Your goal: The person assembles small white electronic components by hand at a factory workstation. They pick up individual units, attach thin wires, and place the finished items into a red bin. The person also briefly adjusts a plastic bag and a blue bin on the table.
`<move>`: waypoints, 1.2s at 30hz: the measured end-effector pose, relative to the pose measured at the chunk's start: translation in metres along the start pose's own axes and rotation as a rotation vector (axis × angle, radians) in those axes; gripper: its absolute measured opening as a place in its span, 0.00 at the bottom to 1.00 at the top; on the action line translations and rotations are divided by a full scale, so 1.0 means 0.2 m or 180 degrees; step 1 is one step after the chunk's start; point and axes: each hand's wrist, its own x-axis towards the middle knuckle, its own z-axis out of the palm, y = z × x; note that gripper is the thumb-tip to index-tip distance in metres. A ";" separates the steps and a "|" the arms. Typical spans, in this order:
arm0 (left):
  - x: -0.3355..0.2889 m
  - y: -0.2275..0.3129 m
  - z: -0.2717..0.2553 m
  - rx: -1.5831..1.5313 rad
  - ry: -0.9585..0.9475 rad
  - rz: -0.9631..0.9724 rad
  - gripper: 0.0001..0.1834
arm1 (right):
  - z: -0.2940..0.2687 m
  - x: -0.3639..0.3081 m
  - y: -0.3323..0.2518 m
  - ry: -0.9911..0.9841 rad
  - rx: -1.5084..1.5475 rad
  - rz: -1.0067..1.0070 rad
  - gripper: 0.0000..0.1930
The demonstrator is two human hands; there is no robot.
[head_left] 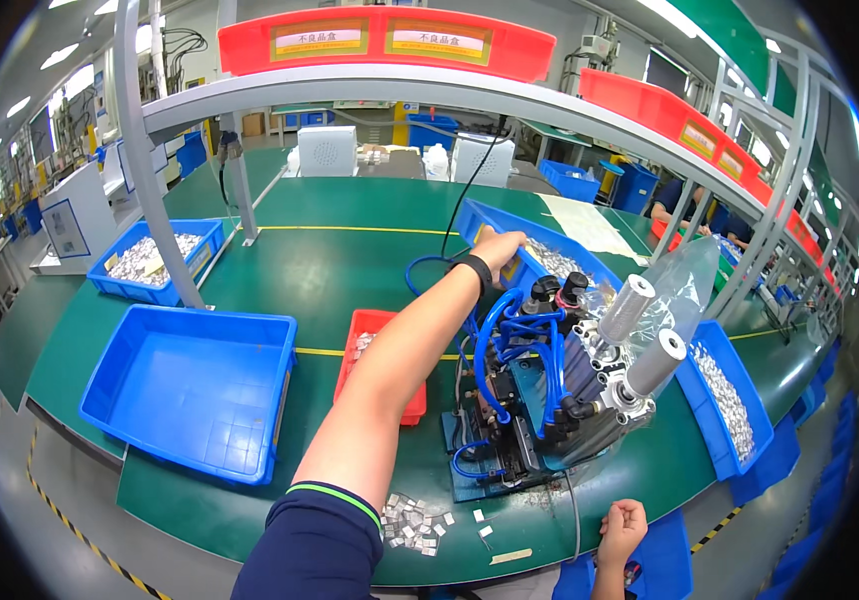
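My left hand point(498, 250) reaches across the table with the arm stretched out, its fingers closed on the near end of a blue bin point(477, 217). Small white and silver parts point(555, 260) lie in that bin, which sits at an angle behind the machine. The pneumatic fixture point(525, 400), with blue air hoses and two silver cylinders, stands just right of my left forearm. My right hand point(623, 530) is curled near the front table edge; whatever its fingers may hold is hidden. Loose small white parts point(415, 525) are scattered on the green table point(370, 215) near my left sleeve.
Partly behind my forearm is a red bin point(362, 330). A large blue tray point(200, 390) stands left, with a blue bin of parts point(155, 285) beyond it. Another filled blue bin point(725, 400) lies right. Overhead, a metal shelf point(380, 95) carries red bins. Another person point(670, 200) works far right.
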 end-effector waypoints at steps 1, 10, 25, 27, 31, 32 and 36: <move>-0.01 0.03 -0.01 0.0136 -0.0078 -0.0083 0.19 | 0.00 0.00 0.00 0.0015 -0.0017 0.0005 0.02; 0.17 -0.11 -0.05 -0.0125 0.0521 0.0643 0.21 | 0.02 -0.01 0.00 0.0071 -0.0137 -0.0060 0.02; 0.12 0.04 -0.28 -0.0285 0.0497 0.0588 0.08 | -0.01 -0.01 -0.03 -0.0206 -0.0304 -0.0326 0.01; 0.15 0.01 -0.31 -0.0203 0.0665 0.0634 0.08 | -0.04 -0.02 -0.15 -0.0475 -0.0731 -0.0768 0.02; 0.18 -0.07 -0.36 -0.0288 0.1122 0.0464 0.18 | -0.09 0.12 -0.44 -0.0680 -0.1478 -0.1824 0.05; 0.18 -0.08 -0.36 -0.0281 0.1151 0.0347 0.29 | -0.10 0.20 -0.52 -0.0634 -0.1711 -0.1909 0.04; 0.25 -0.12 -0.39 -0.0309 0.0757 -0.0123 0.43 | -0.08 0.75 -0.69 -0.0633 -0.1997 -0.1318 0.06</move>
